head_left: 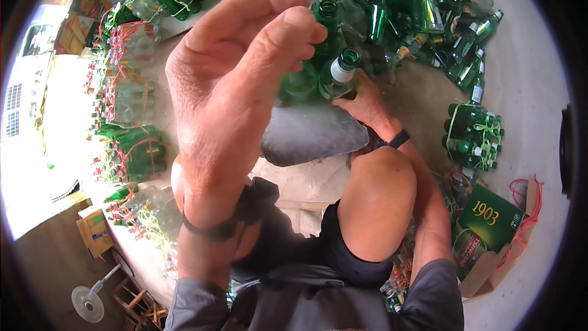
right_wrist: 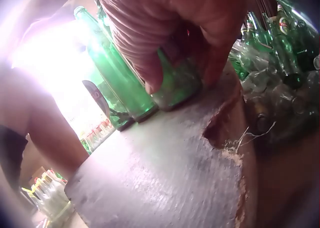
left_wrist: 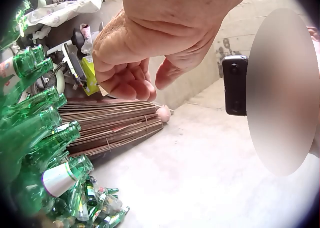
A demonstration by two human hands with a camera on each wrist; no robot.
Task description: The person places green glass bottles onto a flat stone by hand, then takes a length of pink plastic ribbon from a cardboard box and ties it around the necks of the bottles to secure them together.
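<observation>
Your right hand (head_left: pixel 369 103) curls thumb and fingers around the lower body of a green bottle (head_left: pixel 334 90), which stands on the low counter (head_left: pixel 313 136) in front of your knees. Your left hand (head_left: pixel 228 73) is raised, fingers bent loosely, with a narrow gap to the thumb; you hold nothing visible in it. The step in hand looks like setting or steadying this bottle beside the neighbouring bottles (right_wrist: pixel 112 68). The next move, as I judge it, calls for keeping the base flat and close to the others before you loosen your grip, since glass can slip on a smooth top.

The bottle is clear green glass, round, narrowing to a lipped neck with a white label. The counter is dark grey, worn to a dull sheen, its chipped edge rough and reddish-brown. Beyond lies a heap of loose bottles (head_left: pixel 422 9).
</observation>
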